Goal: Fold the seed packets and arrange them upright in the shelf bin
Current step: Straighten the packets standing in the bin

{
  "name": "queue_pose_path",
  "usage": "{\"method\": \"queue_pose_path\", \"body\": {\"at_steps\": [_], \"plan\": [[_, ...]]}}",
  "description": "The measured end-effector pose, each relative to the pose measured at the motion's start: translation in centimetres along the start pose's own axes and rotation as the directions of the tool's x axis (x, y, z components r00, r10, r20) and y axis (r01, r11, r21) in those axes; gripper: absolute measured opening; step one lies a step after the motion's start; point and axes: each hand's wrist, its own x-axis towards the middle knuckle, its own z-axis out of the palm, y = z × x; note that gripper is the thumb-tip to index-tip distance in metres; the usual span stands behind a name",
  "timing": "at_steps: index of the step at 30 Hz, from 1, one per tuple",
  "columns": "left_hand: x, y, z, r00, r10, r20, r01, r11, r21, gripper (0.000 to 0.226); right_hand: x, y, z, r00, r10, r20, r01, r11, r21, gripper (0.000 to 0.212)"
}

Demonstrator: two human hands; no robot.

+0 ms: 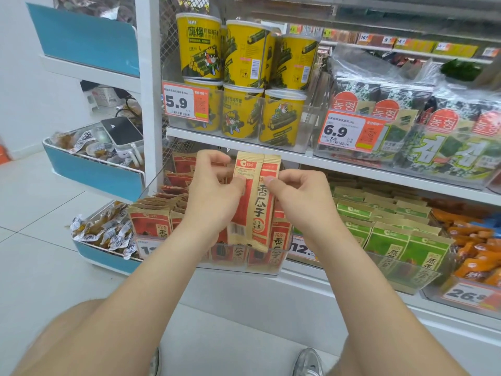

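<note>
A red and tan seed packet (257, 202) stands upright in the air above the clear shelf bin (244, 267), its two long sides folded inward. My left hand (214, 191) pinches its left edge near the top. On the right edge, my right hand (301, 196) pinches with thumb and forefinger. The bin holds several more red seed packets (151, 221), some upright at the front, others leaning behind my hands. The packet's lower end hangs just over the bin's front row.
Green seed packets (387, 237) fill the bin to the right. Yellow tubs (244, 55) and seaweed packs (406, 126) sit on the shelf above. Left is a blue rack (92, 175) with small wrapped snacks and a phone. White shelf upright (151, 90) stands beside the bin.
</note>
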Motion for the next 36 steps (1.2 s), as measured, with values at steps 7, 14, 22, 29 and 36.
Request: {"method": "queue_pose_path", "body": {"at_steps": [7,14,22,29,36], "plan": [[0.0,0.1,-0.4,0.985,0.133,0.107,-0.151,0.972,0.181,0.027,-0.1,-0.3,0.3,0.994,-0.106,-0.006,0.106,0.994,0.021,0.020],[0.1,0.7,-1.3,0.980,0.129,0.153,-0.153,0.976,0.152,0.024,-0.5,-0.6,0.4,0.976,-0.218,0.003,0.218,0.976,0.018,0.028],[0.0,0.4,-0.5,0.983,0.032,0.182,-0.043,0.998,0.055,0.017,-0.2,-0.5,1.0,0.957,-0.283,-0.059,0.284,0.959,0.005,0.048],[0.0,0.5,-0.7,0.984,0.054,0.169,-0.058,0.998,0.014,0.010,0.3,0.1,1.1,0.957,-0.283,-0.069,0.285,0.958,0.023,0.035],[-0.2,0.2,-0.6,0.962,0.148,0.228,-0.174,0.980,0.100,0.028,0.7,0.8,1.1,0.924,-0.309,-0.226,0.324,0.945,0.035,0.029]]}}
